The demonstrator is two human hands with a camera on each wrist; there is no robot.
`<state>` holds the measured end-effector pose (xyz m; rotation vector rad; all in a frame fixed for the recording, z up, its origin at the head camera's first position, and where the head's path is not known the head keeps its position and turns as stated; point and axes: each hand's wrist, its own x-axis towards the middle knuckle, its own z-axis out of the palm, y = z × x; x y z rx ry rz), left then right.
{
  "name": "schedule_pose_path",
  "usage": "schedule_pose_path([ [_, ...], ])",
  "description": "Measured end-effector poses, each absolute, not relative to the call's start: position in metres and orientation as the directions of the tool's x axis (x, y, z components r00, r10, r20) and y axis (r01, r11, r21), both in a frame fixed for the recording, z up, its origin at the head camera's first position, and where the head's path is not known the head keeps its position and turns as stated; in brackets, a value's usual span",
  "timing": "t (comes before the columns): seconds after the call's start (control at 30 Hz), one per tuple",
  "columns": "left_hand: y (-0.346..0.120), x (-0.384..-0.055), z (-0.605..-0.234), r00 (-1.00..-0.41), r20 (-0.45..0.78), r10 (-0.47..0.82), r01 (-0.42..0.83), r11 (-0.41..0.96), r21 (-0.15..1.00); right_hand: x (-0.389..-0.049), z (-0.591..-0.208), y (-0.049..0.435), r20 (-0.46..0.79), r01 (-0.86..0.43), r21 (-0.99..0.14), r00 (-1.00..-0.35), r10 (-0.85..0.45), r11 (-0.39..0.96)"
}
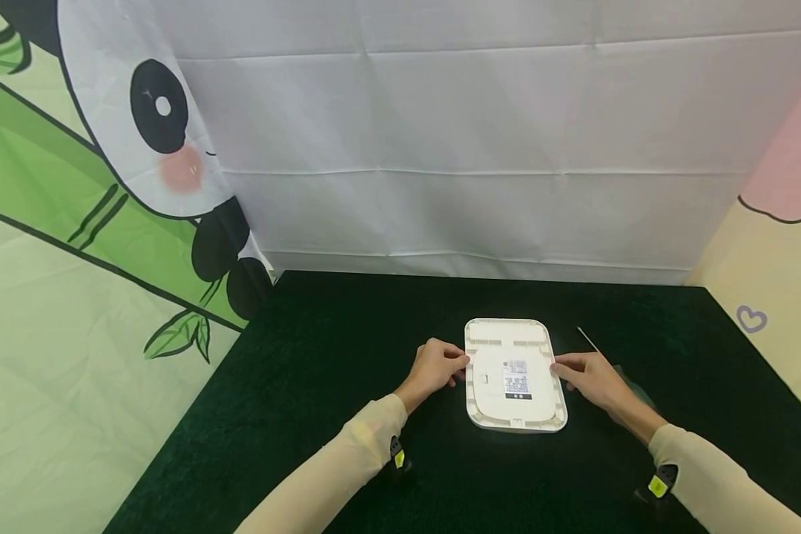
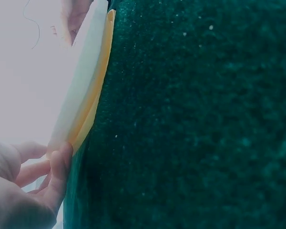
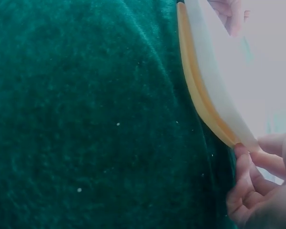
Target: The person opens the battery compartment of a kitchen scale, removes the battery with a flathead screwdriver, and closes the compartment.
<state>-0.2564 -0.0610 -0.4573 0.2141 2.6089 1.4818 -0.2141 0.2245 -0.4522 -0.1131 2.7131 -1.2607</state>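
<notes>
A flat white plastic panel (image 1: 494,397) with rounded corners lies in front of me, its ribbed side with a printed label (image 1: 517,378) facing up. My left hand (image 1: 434,367) pinches its left edge between thumb and fingers. At the opposite edge, my right hand (image 1: 590,380) grips it the same way. From the side, both wrist views show a white rim (image 2: 81,81) above a yellow-orange layer (image 3: 195,90). Beyond the right hand a thin metal rod (image 1: 589,339) sticks out, and something greenish (image 1: 634,386) shows behind the wrist; the hand hides the part between.
A dark green velvety cloth (image 1: 347,326) covers the table. White fabric (image 1: 467,148) hangs behind its far edge, with a panda print (image 1: 160,111) on the left and a pink and cream print (image 1: 788,185) on the right.
</notes>
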Motion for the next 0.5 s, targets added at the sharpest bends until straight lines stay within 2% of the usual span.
schedule_pose_path([
  [0.5,-0.0620,-0.2596,-0.4622,-0.974,-0.083,0.209,0.040,0.526,0.850,-0.2138,-0.4598,0.2243,-0.114,0.001,-0.757,-0.985,-0.132,0.653],
])
